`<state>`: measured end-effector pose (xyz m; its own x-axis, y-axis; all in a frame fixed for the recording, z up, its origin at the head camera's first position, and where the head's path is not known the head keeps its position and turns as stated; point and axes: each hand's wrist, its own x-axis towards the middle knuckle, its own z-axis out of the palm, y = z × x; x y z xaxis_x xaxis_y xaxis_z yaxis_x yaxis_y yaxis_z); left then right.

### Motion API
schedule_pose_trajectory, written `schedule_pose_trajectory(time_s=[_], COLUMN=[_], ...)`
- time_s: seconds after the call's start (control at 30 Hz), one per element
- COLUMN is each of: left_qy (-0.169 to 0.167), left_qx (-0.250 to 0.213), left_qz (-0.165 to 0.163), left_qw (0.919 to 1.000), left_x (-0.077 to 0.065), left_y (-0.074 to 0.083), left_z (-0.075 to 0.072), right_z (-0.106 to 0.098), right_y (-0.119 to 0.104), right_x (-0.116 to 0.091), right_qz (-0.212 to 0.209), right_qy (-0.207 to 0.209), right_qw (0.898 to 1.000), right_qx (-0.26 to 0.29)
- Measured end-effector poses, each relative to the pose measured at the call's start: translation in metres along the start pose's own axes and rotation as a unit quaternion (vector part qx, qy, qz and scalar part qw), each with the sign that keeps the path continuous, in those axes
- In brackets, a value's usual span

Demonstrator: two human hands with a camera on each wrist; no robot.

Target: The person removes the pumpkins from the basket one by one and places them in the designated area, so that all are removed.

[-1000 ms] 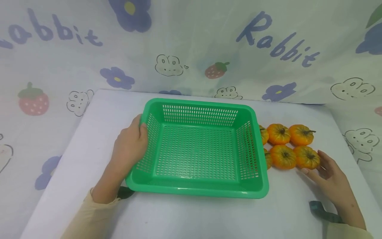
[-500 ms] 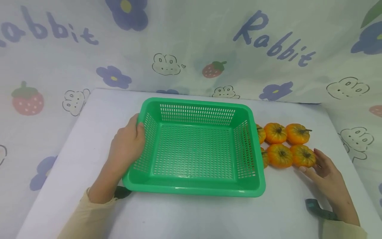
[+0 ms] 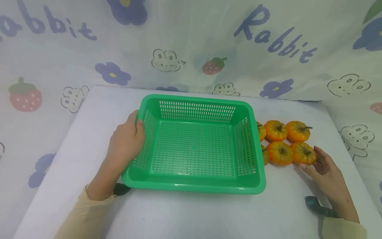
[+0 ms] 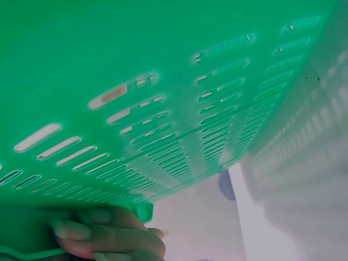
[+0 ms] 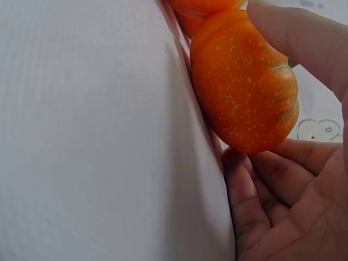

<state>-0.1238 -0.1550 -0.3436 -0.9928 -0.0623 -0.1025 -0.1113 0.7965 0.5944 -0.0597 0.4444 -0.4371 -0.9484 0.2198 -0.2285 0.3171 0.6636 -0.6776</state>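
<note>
A green plastic basket [image 3: 194, 191] with slotted walls and a perforated floor stands out in the middle of the head view, with nothing inside. My left hand [image 3: 126, 139] grips its left rim, thumb on top; the left wrist view catches the curled fingers [image 4: 109, 234] under the rim, beside the outer slots. Several small orange pumpkins lie in two rows to the right. My right hand [image 3: 329, 172] holds the nearest right pumpkin [image 3: 303, 153] between thumb and fingers. In the right wrist view that speckled pumpkin [image 5: 244, 81] sits on the white cloth, fingertips at its side.
Other pumpkins [image 3: 280, 153] touch the held one. The leftmost ones [image 3: 265, 155] are partly hidden behind the basket's right wall. A white-covered table [image 3: 191, 215] lies below, and a printed curtain [image 3: 191, 33] hangs behind its far edge.
The head view has shifted slightly. Both hands keep their places, the left on the basket rim and the right around the pumpkin.
</note>
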Motion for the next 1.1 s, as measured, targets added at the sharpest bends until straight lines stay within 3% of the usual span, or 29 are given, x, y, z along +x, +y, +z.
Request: schedule_pose_trajectory(time_s=[0.23,1.1], left_qy=[0.0,0.0], left_qx=[0.007,0.0], left_qz=[-0.003,0.004], left_qw=[1.0,1.0], left_x=[0.0007,0.0004], left_y=[0.0006,0.001], left_z=[-0.0008,0.0001], right_z=[-0.0001,-0.0023], right_y=[-0.0021,0.001], right_x=[0.001,0.001], right_qz=[0.016,0.007], right_qy=[-0.007,-0.017], right_qw=[1.0,1.0], right_qx=[0.008,0.013])
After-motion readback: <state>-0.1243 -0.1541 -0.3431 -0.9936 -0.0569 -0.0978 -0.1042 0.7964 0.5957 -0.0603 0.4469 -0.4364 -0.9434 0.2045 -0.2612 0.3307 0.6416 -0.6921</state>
